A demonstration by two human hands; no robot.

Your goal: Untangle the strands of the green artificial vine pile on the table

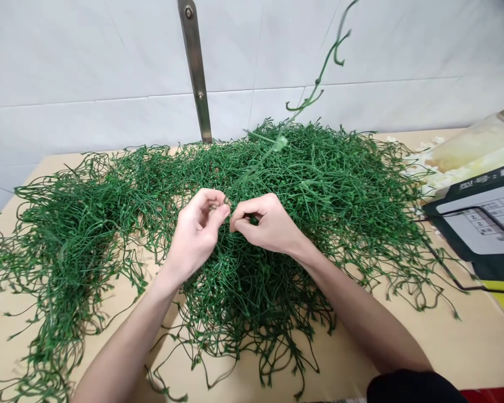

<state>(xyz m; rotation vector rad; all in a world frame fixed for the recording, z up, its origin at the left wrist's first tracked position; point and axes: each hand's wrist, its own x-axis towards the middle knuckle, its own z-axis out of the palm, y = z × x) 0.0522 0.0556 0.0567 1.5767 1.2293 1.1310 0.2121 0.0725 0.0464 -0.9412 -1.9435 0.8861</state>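
Note:
A wide heap of thin green plastic stems (109, 224) covers most of the tan table (445, 341). My left hand (195, 235) and my right hand (269, 224) meet above the middle of the heap, fingertips pinched close together on one green stem (319, 78). That stem rises from between my fingers up and to the right, blurred, and curls at its tip in front of the white wall. Both hands are closed in a pinch.
A metal bracket (195, 67) runs down the white tiled wall behind the heap. At the right edge lie a dark scale with a keypad (483, 218), a clear bag of pale bits (470, 151) and a black cable (449, 274).

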